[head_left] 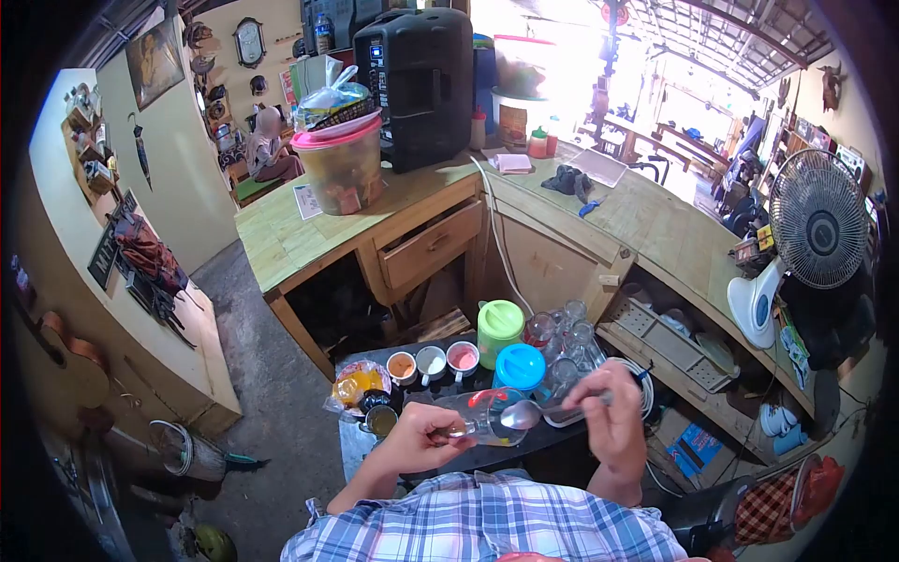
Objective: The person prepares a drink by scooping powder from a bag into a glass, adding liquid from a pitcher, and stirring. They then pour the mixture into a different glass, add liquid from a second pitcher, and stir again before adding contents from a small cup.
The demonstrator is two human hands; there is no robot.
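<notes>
My left hand point(426, 442) is closed round the handle of a clear glass mug point(479, 429), tipped on its side with its mouth toward the right. A metal spoon point(521, 415) is pinched in my right hand point(611, 417), its bowl at the mug's mouth. The mug's contents, if any, are hard to make out. Just beyond stand a blue lidded container point(521, 363) and a green lidded container point(501, 323). Left of them are cups with orange point(402, 366), white point(431, 362) and pink point(463, 358) contents.
Several clear glasses point(573, 348) are grouped right of the containers. A plastic bag with something yellow-orange point(360, 384) and a dark cup point(380, 420) lie left. A wooden counter point(646, 234) bears a black speaker point(414, 89), a tub point(339, 169) and a fan point(820, 220). A person point(272, 145) sits far back.
</notes>
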